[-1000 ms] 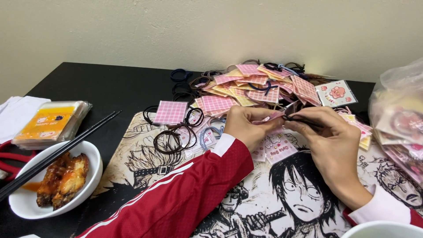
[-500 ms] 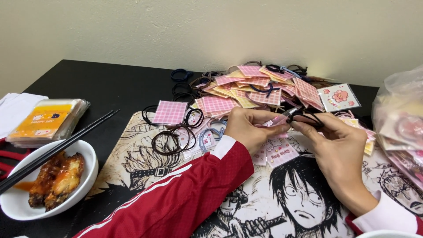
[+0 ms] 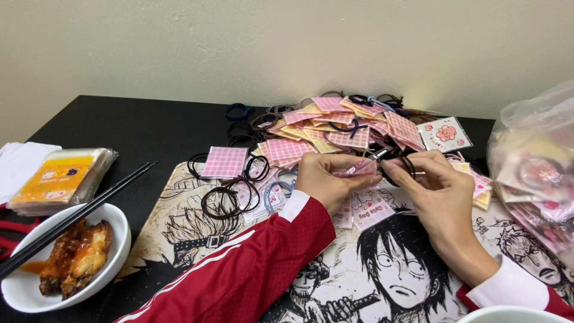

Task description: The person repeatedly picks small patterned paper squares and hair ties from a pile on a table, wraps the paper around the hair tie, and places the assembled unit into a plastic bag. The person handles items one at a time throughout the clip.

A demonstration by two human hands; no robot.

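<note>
My left hand (image 3: 326, 179): grip pinching a pink checked card (image 3: 357, 168). My right hand (image 3: 439, 188): grip holding black hair ties (image 3: 399, 165). Far: heap of cards (image 3: 347, 128) on surface (image 3: 137, 128).

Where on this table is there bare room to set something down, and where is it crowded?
Bare: black table top between the yellow packet and the card pile; printed mat before both hands. Crowded: around the loose hair ties and by the plastic bag.

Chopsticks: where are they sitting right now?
In the head view, the black chopsticks are at the far left, lying tilted across the rim of the white bowl of chicken, just right of the yellow packet.
</note>
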